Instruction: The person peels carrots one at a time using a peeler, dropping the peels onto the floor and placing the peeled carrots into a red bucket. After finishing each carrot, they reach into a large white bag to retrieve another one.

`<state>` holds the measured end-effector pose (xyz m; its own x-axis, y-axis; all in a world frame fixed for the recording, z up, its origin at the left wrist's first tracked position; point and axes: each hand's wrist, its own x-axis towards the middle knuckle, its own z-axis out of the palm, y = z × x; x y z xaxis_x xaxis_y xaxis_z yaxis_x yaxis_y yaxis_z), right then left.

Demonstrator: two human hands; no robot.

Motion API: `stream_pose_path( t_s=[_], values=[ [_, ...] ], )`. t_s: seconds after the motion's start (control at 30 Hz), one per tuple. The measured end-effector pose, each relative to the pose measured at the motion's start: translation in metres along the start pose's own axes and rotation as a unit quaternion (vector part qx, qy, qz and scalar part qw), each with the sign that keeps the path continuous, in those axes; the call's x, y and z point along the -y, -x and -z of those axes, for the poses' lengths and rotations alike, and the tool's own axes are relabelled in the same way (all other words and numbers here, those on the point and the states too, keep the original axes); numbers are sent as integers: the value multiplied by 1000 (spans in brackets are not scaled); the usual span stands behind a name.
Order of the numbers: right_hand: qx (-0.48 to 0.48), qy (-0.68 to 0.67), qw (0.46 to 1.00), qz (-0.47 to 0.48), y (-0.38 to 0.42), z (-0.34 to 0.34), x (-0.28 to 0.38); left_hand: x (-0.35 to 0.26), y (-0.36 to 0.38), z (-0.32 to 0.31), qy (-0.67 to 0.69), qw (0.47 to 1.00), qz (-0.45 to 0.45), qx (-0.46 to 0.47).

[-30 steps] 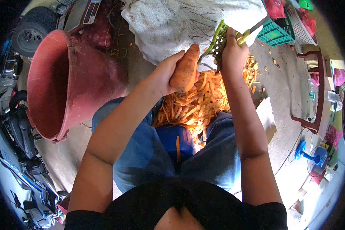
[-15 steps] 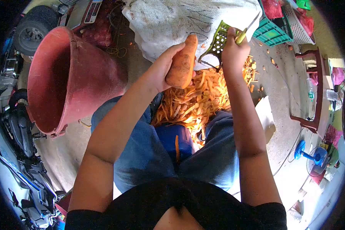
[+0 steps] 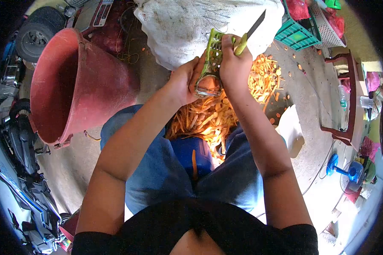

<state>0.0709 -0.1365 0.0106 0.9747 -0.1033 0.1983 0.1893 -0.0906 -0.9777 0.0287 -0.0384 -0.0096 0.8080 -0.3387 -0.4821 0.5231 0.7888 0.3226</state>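
Countless orange peelings (image 3: 208,117) lie heaped on the concrete floor (image 3: 310,110) between the person's knees, spreading toward a white woven sack (image 3: 187,29) that bulges just beyond the hands. One big red plastic tub (image 3: 68,85), tipped on its side, sits to the left, with a dark tyre (image 3: 36,36) behind it. Green and white lattice baskets (image 3: 304,29) stand at the upper right, and a brown wooden chair (image 3: 349,97) farther right. A blue stool (image 3: 191,155) shows between the denim-clad legs.

The left hand (image 3: 185,80) is curled around a carrot (image 3: 208,85), orange and rough-skinned, mostly hidden by the peeler; the carrot is held in the air above the heap. The right hand (image 3: 234,63) is closed around a green slotted plastic peeler (image 3: 212,55), pressed against the carrot, and grips a knife (image 3: 249,36) with a yellow-green handle and a dark blade pointing up toward the sack.
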Motion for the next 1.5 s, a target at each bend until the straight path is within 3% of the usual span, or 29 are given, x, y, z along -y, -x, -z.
stream_pose_path(
  t_s=[0.17,0.27,0.33,0.47,0.5,0.53,0.57,0.6,0.63,0.67,0.73,0.8,0.87,0.9,1.0,1.1,1.13,1.2,1.23,1.27,1.33,1.43,1.5],
  values=[
    [-7,77,996,41,10,-2,3,5,-2,11,-15,1000,1,-19],
    [-13,98,994,35,9,-1,3,6,-5,17,12,999,16,48],
    [-17,110,994,19,8,0,1,3,-4,7,-66,997,-2,-49],
    [-41,155,986,37,4,-1,-4,-4,1,5,-148,987,-5,-65],
    [-46,167,984,49,5,-1,-6,-4,5,3,-189,979,34,-69],
    [-72,187,979,21,-5,5,-15,-4,11,-1,-230,968,74,-73],
    [-99,206,973,-7,-23,16,-29,2,22,-6,-182,979,88,-16],
    [-154,240,958,-26,-42,30,-41,7,29,-10,-184,979,89,-15],
    [-220,323,920,25,-50,40,-40,13,33,-13,-235,964,121,4],
    [-241,290,925,53,-61,54,-56,17,37,-15,-284,946,152,22],
    [-259,205,941,-69,-65,64,-48,16,38,-12,-278,953,113,28],
    [-273,147,951,-14,-65,63,-49,4,30,2,-216,968,96,87],
    [-204,118,972,-13,-48,49,-23,0,28,3,-184,976,104,52],
    [-145,22,988,-44,-39,44,-17,0,21,8,-159,983,75,53],
    [-60,-40,992,-104,-7,20,13,-2,21,2,-134,990,42,19],
    [-3,-23,1000,-13,13,2,14,-4,12,13,-19,975,61,214],
    [12,24,999,43,18,2,11,0,13,11,-18,975,60,214],
    [16,57,997,51,22,3,10,9,18,3,-9,999,12,36],
    [16,58,997,51,23,5,9,9,11,16,21,986,51,160],
    [-3,74,996,53,23,6,7,11,8,19,21,986,51,160],
    [-24,93,994,53,22,10,6,13,9,9,-128,991,18,29],
    [-74,157,983,55,13,15,-4,6,20,-9,-235,969,68,-38],
    [-170,225,958,59,-21,38,-23,17,34,-17,-277,958,75,-13]
  ],
)
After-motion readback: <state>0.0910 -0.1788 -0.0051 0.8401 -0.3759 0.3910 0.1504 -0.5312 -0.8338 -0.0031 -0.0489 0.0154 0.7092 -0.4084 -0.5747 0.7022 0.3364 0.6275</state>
